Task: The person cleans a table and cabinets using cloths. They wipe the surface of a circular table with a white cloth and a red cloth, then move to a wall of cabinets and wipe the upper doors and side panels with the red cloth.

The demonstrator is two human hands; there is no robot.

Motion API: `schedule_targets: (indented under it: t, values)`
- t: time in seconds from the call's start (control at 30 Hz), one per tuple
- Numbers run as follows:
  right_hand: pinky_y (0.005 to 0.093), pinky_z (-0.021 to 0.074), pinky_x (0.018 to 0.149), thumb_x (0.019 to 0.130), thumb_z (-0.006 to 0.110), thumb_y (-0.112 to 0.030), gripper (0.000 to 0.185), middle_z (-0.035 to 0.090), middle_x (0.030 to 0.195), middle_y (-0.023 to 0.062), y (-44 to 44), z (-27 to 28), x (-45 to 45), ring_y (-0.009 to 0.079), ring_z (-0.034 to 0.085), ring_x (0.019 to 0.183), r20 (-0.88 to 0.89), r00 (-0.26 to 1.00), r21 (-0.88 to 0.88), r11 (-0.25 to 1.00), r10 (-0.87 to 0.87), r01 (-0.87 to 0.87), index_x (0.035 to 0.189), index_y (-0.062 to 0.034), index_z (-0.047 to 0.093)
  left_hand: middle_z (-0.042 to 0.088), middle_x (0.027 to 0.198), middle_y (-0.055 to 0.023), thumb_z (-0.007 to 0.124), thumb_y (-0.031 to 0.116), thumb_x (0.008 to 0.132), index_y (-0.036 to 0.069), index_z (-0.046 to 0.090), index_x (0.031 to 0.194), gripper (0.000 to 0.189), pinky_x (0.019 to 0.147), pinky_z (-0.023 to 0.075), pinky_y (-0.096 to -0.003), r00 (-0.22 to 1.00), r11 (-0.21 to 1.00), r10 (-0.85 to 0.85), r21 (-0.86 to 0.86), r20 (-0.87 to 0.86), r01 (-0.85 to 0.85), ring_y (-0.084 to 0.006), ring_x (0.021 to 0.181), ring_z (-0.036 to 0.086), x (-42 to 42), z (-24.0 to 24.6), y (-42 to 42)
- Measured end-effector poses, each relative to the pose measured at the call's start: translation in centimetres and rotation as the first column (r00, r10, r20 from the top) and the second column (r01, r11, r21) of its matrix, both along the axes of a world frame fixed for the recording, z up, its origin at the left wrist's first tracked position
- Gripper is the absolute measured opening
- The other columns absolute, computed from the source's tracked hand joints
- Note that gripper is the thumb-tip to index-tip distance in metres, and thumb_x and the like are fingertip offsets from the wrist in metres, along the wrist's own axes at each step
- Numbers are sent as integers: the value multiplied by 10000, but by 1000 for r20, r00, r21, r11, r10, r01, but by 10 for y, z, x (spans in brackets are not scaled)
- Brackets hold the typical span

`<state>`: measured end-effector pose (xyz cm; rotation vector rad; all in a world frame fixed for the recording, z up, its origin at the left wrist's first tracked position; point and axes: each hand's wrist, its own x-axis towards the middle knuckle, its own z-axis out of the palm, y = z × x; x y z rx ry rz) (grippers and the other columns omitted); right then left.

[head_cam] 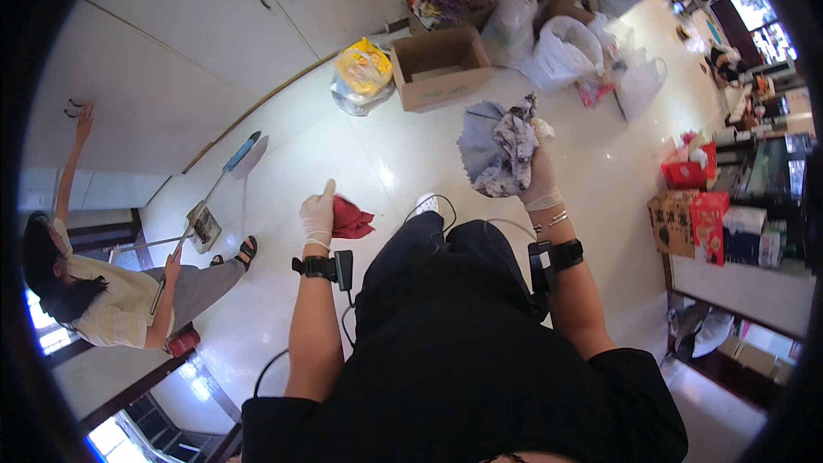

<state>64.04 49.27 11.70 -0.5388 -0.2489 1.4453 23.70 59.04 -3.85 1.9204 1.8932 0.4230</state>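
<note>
My left hand (317, 212), in a pale thin glove, grips a crumpled dark red cloth (352, 217) that hangs out on its right side. In my gloved right hand (541, 173) are bunched cloths held out in front of me. One is a grey-blue cloth (481, 135) with a zigzag-cut edge. The other is a white cloth with dark blotches (514, 148), folded against it. The fingers of my right hand are partly hidden behind the cloths. Both hands are held above the pale floor, apart from each other.
Ahead stand an open cardboard box (443, 80), a yellow plastic bag (364, 67) and white plastic bags (566, 54). At left, a person (116, 296) touches a white cabinet (167, 58) and holds a long handle near a dustpan (204, 228). Cartons (709, 228) line the right side.
</note>
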Motion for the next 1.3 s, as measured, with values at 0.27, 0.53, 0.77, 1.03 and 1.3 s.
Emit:
schedule_targets:
  t: [0.27,0.53,0.77,1.03,1.3]
  values:
    - [294,507,759,901,548,-96,158,619,953,37,17,68,-63,149,612,871,234,958,117,973,165,-197,1056,-68,543,653,924,-60,746,201,731,41,611,1097,423,599,456,-225,818,954,-43,266,574,-136,-86,629,530,139,245,-152]
    - [271,484,773,900,575,-137,226,614,976,25,9,100,-121,113,595,871,363,752,76,787,550,-612,1102,-41,549,638,862,-81,701,238,768,20,667,926,271,646,418,-268,740,754,268,343,617,-560,-157,726,545,145,264,-169]
    - [274,482,735,938,519,-257,248,606,909,12,75,71,-119,116,584,821,100,579,-129,587,809,-799,1069,-52,568,645,765,-73,669,151,807,-24,670,890,194,608,428,-246,529,621,443,179,723,-763,-92,668,538,128,296,-176]
    - [318,502,816,888,575,-224,294,625,1051,85,142,48,-111,193,613,942,271,585,-260,643,765,-720,1112,-34,573,679,833,-83,661,85,819,-44,659,972,200,704,476,-232,533,425,485,346,693,-837,-93,754,591,107,353,-185]
    - [296,507,765,832,620,-174,239,643,953,69,143,66,-106,188,623,863,468,458,-286,620,756,-731,1030,-44,589,671,840,-148,652,97,788,14,683,921,159,684,488,-274,674,497,736,729,-65,-472,-204,734,651,48,476,-263]
